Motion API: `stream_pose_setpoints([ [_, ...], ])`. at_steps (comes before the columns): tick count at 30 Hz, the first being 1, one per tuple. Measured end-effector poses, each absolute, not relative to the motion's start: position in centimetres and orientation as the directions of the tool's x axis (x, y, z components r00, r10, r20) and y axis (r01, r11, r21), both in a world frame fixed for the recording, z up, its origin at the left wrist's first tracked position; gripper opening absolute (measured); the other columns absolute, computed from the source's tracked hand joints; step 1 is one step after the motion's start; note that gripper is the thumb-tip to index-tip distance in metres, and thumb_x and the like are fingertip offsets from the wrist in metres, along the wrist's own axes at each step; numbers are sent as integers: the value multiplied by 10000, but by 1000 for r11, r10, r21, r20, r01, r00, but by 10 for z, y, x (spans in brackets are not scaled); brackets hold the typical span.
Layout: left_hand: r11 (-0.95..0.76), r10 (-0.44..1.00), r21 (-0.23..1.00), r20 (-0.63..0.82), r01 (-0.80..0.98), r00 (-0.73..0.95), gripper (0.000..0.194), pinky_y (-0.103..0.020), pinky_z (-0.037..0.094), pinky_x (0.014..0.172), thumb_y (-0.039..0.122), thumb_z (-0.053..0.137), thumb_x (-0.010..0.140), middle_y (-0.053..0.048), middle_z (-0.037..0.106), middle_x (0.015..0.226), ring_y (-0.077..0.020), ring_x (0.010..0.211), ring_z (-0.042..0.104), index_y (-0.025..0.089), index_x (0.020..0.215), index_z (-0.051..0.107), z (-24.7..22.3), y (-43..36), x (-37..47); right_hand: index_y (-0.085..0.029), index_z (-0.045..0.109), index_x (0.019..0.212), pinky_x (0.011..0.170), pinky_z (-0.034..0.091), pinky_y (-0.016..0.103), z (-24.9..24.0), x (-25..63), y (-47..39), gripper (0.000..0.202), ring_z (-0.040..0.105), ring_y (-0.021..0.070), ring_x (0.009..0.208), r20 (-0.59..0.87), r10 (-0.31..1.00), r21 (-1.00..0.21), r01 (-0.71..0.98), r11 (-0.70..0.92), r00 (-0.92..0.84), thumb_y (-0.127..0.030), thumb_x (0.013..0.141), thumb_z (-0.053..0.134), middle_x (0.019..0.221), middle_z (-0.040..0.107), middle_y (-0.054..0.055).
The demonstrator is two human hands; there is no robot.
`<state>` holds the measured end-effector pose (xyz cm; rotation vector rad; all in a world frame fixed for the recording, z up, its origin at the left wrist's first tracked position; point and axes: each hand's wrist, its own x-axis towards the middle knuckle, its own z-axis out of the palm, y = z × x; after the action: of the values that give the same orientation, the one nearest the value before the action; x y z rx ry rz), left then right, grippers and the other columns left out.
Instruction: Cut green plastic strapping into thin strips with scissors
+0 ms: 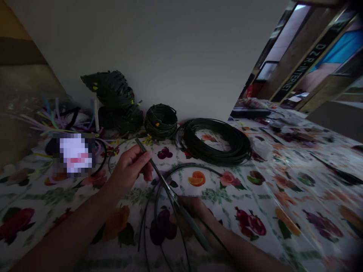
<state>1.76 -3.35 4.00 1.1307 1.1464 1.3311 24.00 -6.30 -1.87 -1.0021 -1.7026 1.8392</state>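
Note:
A narrow dark green plastic strip (156, 167) runs slantwise between my two hands. My left hand (131, 163) pinches its upper end between thumb and fingers. Lower down, my right hand (195, 211) is closed around the strip, its fingers partly hidden behind it. A pale shine shows on the band just above the right hand; whether this is a blade or reflected light I cannot tell. Several thin dark strands (157, 204) curve loosely beneath my hands over the tablecloth.
Behind my hands lie a coil of dark green strip (218, 156) and a small round woven basket (161, 121). Larger woven pieces (113, 90) lean at a pale panel (176, 56). Colourful strips (53, 121) lie left. The fruit-patterned tablecloth (255, 204) bears a dark pointed object (340, 172) right.

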Motion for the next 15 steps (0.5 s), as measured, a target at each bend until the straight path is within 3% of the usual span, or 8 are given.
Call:
stream_pose_setpoints([
  [15, -2, 997, 996, -5, -94, -74, 284, -193, 431, 395, 390, 707, 803, 26, 624, 547, -113, 400, 585, 183, 747, 520, 39, -31, 18, -179, 502, 639, 352, 276, 191, -20, 239, -69, 386, 408, 71, 372, -294, 777, -954, 224, -201, -556, -459, 781, 727, 482, 466, -58],
])
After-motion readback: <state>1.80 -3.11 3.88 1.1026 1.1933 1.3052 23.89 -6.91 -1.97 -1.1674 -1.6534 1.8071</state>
